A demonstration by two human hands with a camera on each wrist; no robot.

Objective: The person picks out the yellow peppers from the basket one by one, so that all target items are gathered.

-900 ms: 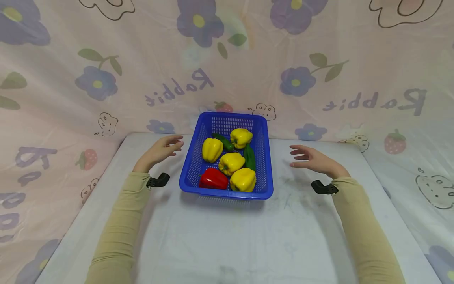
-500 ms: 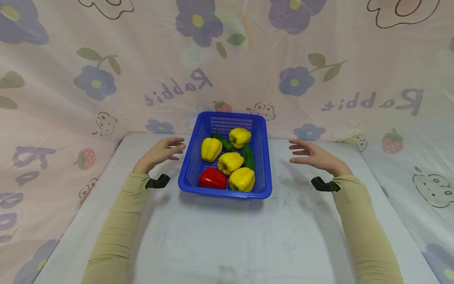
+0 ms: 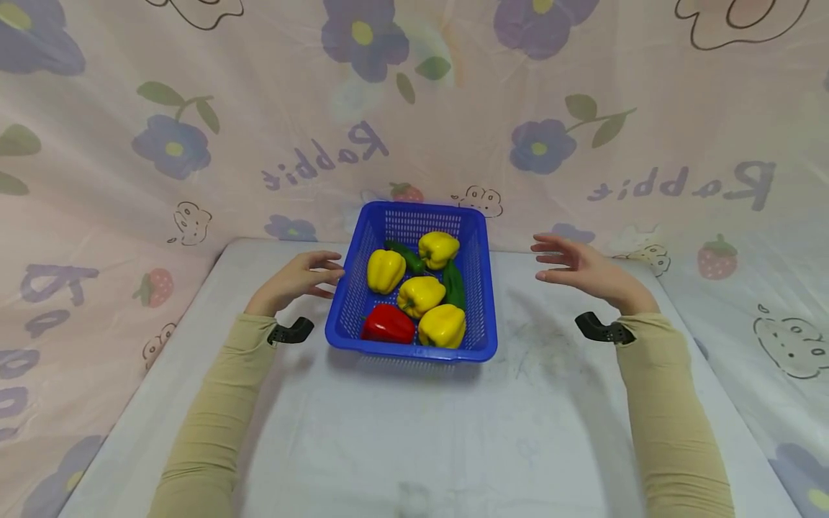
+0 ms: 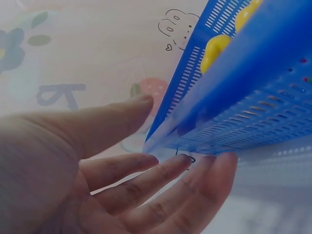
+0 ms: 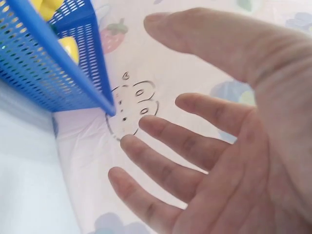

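A blue plastic basket [image 3: 482,345] with slotted walls stands in the middle of the table. Inside lie several yellow bell peppers [image 3: 422,296], one red bell pepper [image 3: 388,324] and two long green vegetables [image 3: 455,286] that look like cucumbers or green peppers. My left hand [image 3: 299,279] is close beside the basket's left wall, fingers extended and thumb apart; whether the fingertips touch it I cannot tell. To the right, my right hand [image 3: 586,270] hovers well apart from the basket, its fingers spread and holding nothing. In the right wrist view the palm [image 5: 234,180] faces the basket.
The white table [image 3: 414,439] bears faint smudges in front and to the right of the basket. A printed curtain [image 3: 453,108] with flowers and lettering hangs close behind the basket and along both sides. Each wrist carries a black camera mount [image 3: 602,329].
My left hand has moved slightly right, closer to the basket. My right hand has risen a little and shifted outward. The basket and vegetables keep their places.
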